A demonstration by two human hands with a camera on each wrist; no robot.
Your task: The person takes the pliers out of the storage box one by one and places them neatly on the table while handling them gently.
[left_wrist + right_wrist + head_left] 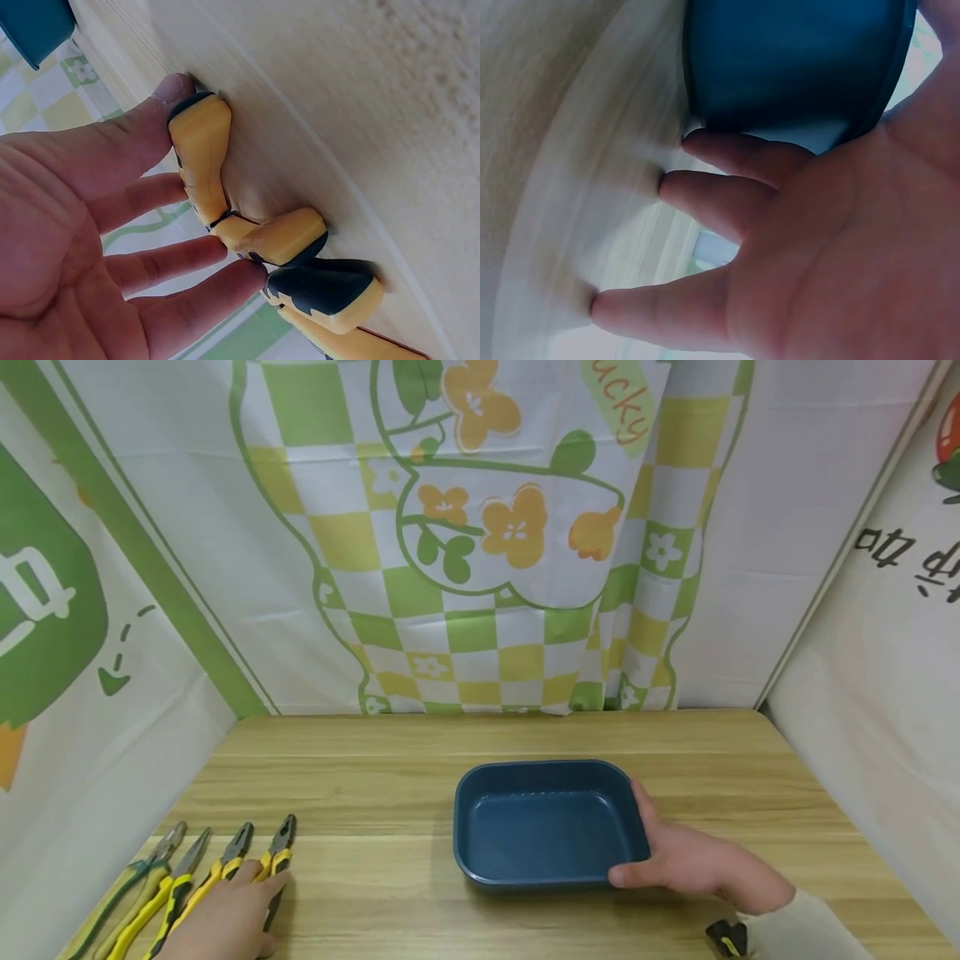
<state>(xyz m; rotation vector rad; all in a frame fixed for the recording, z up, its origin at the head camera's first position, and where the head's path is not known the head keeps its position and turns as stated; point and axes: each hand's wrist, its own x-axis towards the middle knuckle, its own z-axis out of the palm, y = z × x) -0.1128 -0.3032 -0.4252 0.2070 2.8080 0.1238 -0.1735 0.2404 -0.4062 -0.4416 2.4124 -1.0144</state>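
Combination pliers (283,837) with yellow-and-black handles lie rightmost in a row at the table's left. My left hand (228,917) holds them by the handles. In the left wrist view the thumb presses one handle end (202,142) while fingertips touch the other handle (289,236). A dark blue rectangular dish (551,839) sits mid-table, its inside bare. At its right end, my right hand (686,860) grips the corner, thumb on the front rim. Several fingers of that hand reach down to the tabletop beside the dish wall (795,67) in the right wrist view.
Left of the held pliers lie another yellow-and-black pair (234,847), long-nose pliers (187,868) and green-handled pliers (142,881). A black-and-yellow object (726,937) is partly hidden by the right sleeve. Printed cloth (480,652) hangs behind the wooden table (375,760).
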